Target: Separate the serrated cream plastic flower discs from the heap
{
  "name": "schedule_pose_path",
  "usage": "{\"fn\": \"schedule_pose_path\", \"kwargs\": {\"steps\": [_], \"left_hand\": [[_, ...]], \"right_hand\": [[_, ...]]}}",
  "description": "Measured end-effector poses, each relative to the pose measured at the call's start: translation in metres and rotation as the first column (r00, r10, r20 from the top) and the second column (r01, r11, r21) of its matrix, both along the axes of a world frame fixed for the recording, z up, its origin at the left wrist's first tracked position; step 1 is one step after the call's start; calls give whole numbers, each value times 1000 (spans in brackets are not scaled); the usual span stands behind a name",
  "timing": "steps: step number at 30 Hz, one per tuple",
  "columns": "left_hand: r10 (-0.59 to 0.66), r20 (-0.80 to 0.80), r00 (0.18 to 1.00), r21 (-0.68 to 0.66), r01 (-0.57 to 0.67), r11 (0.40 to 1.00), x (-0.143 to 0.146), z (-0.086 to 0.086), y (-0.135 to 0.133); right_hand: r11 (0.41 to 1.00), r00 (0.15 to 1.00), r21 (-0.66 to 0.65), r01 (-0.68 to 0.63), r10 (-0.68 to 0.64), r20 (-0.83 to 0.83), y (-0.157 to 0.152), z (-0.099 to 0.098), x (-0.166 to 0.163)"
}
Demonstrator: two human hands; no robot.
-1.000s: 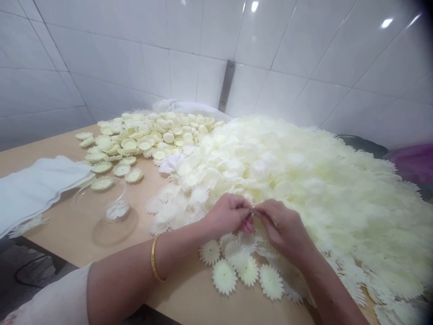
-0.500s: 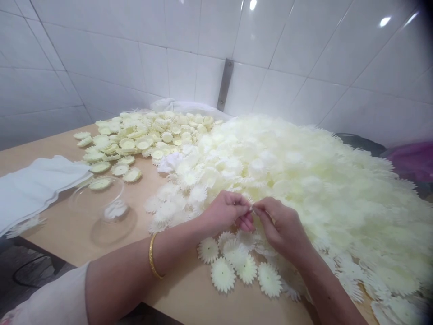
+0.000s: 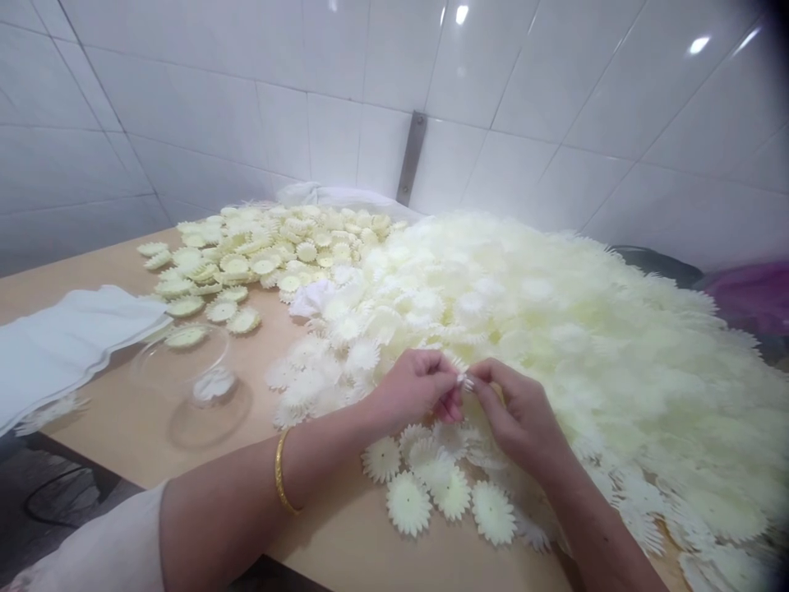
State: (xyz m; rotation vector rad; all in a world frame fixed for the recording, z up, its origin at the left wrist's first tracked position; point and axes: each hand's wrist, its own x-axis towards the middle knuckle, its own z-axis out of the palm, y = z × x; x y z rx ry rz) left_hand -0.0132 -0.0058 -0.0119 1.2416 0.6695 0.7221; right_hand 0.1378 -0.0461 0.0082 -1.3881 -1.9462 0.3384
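Note:
My left hand (image 3: 422, 385) and my right hand (image 3: 514, 411) meet over the table, fingertips pinched close together. Between them is a small white petal-edged flower piece (image 3: 466, 381), folded or bunched up, with both hands gripping it; most of it is hidden by the fingers. Just below the hands several flat, pale yellow-green flower discs (image 3: 408, 503) with toothed edges and small centre holes lie on the table (image 3: 333, 526). A large heap of similar thin white and pale yellow flower pieces (image 3: 542, 312) rises behind and to the right of the hands.
Thicker stacked yellow flowers (image 3: 265, 255) are piled at the back left. A clear round plastic dish (image 3: 178, 362) holding white paste (image 3: 214, 383) stands at left, beside white sheets (image 3: 67, 341) overhanging the table edge. A tiled wall (image 3: 203, 107) rises behind; purple cloth (image 3: 752, 292) is far right.
My hands stay in nearly the same place. More of the white flower piece shows between my fingertips now, and the fingers have shifted slightly. The whole view has moved a little.

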Motion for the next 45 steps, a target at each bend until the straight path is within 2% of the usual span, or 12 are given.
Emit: {"fn": "schedule_pose_path", "kwargs": {"steps": [6, 13, 16, 18, 20, 21, 24, 26, 29, 32, 37, 45], "left_hand": [[84, -24, 996, 14, -83, 996, 0, 0, -1], [96, -24, 995, 40, -95, 995, 1, 1, -2], [114, -34, 993, 33, -113, 993, 2, 1, -1], [134, -32, 990, 23, -133, 991, 1, 3, -1], [159, -23, 987, 18, -158, 987, 0, 5, -2], [171, -17, 985, 15, -171, 985, 0, 6, -2], [204, -16, 979, 6, -204, 979, 0, 8, -3], [211, -18, 977, 8, -211, 977, 1, 9, -3], [203, -17, 979, 19, -203, 979, 1, 8, -3], [194, -28, 981, 41, -193, 980, 2, 5, -3], [199, -51, 979, 84, -194, 977, 3, -1, -3], [200, -58, 978, 126, -192, 973, 5, -3, -6]], "right_hand": [[996, 994, 58, 75, -70, -78, 0, 4, 5], [973, 978, 125, 194, -181, -104, 1, 1, 3], [932, 953, 199, 303, -293, -79, 3, 1, 8], [874, 904, 229, 428, -411, -121, 4, 4, 15], [832, 856, 208, 515, -483, -185, 4, 8, 21], [832, 849, 188, 522, -485, -209, 4, 10, 23], [886, 894, 176, 429, -388, -226, 1, 14, 22], [909, 931, 229, 348, -306, -198, -1, 14, 18], [911, 974, 347, 222, -189, -127, -3, 12, 10], [912, 994, 394, 111, -99, -50, -4, 10, 5], [926, 999, 375, 40, -48, 12, -4, 7, 1], [968, 999, 250, -29, 16, 51, -1, 1, -1]]}}
